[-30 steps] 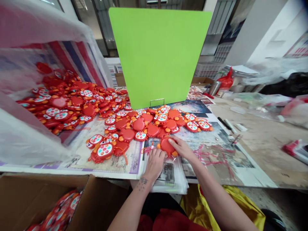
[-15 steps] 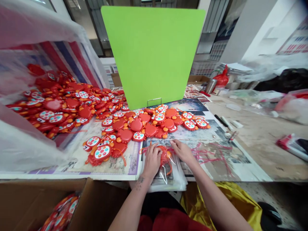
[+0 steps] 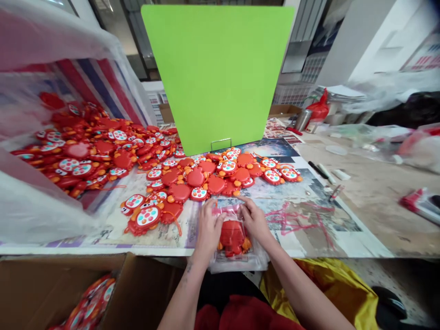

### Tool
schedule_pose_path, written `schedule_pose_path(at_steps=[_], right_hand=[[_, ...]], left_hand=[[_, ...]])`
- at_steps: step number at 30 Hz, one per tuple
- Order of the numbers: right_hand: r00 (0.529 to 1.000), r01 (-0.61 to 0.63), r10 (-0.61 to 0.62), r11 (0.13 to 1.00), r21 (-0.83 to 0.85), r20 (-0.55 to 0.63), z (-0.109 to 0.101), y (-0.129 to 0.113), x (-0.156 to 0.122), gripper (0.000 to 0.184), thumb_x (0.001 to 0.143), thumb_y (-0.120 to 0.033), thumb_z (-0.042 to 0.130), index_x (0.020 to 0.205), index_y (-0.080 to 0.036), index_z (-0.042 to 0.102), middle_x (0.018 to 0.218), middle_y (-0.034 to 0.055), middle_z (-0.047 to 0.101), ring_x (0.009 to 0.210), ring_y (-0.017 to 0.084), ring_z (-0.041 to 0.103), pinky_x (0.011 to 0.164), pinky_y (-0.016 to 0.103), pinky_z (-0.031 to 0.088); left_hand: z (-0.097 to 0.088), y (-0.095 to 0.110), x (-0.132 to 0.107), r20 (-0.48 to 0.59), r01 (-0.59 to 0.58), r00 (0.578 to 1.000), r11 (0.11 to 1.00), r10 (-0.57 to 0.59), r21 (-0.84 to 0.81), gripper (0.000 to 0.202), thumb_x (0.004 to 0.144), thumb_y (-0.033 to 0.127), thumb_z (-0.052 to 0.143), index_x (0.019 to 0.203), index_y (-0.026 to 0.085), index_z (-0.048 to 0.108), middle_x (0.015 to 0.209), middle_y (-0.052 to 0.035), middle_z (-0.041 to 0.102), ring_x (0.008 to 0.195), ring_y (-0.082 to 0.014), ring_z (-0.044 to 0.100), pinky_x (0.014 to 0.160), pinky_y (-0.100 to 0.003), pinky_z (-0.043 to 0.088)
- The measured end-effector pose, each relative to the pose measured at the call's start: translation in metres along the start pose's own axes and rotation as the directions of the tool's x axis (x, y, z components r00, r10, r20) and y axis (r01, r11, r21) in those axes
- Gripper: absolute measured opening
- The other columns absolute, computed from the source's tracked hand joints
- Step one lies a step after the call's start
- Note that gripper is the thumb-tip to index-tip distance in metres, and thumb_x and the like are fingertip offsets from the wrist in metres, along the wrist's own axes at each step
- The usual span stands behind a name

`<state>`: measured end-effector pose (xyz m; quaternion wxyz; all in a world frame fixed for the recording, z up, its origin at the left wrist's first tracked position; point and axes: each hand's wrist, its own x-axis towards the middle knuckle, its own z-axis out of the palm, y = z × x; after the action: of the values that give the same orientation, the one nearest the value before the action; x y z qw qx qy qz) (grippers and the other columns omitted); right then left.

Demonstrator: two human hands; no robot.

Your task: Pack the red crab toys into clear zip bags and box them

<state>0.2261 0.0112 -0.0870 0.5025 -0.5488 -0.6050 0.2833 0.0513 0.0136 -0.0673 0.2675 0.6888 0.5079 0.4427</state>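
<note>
A red crab-shaped toy point(image 3: 232, 234) with orange claws lies inside a clear plastic bag point(image 3: 253, 257) at the table's front edge, its plain red side up. At the upper left of the bag, my left hand point(image 3: 208, 229) pinches the bag's mouth, thumb over the film. My right hand point(image 3: 255, 223) grips the upper right corner, fingers curled on the plastic. Beneath the bag lies a stack of more clear bags, partly covered. Just beyond my hands spreads a pile of similar toys point(image 3: 195, 177), some showing white dotted faces.
A large lined sack point(image 3: 127, 78) spills more toys at left. Behind the pile stands a green board point(image 3: 220, 78) on a wire stand. An open cardboard box point(image 3: 137, 288) holds packed toys below the left edge. Pink strands point(image 3: 292, 220), a black marker point(image 3: 318, 170) and a thermos point(image 3: 303, 120) are at right.
The toy has slid down deeper into the bag and its cord no longer shows below it. Both hands have moved to the bag's mouth, the right one closer in.
</note>
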Motion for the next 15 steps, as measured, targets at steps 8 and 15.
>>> schedule_pose_path(at_steps=[8,15], right_hand=[[0.974,0.194,-0.211,0.965,-0.177,-0.081,-0.013,-0.016,-0.003,0.033,0.095,-0.029,0.045,0.125,-0.026,0.059,0.105,0.0079,0.067,0.096,0.024,0.062,0.086,0.04,0.049],[0.866,0.496,-0.477,0.777,-0.388,0.153,0.0,-0.041,0.001,0.04,0.092,-0.02,0.052,0.131,-0.028,0.058,0.102,0.0062,0.071,0.108,0.026,0.055,0.097,0.045,0.041]], left_hand=[[0.007,-0.021,-0.009,0.226,0.382,0.921,0.845,-0.316,-0.375,0.033,0.089,0.046,0.051,0.093,0.015,0.06,0.098,-0.0103,0.07,0.092,-0.0224,0.066,0.085,-0.035,0.052],[0.004,0.015,-0.006,0.211,0.233,0.962,0.926,-0.174,-0.296,0.031,0.091,0.031,0.046,0.115,0.019,0.061,0.109,-0.0082,0.07,0.107,-0.0225,0.063,0.093,-0.036,0.049]])
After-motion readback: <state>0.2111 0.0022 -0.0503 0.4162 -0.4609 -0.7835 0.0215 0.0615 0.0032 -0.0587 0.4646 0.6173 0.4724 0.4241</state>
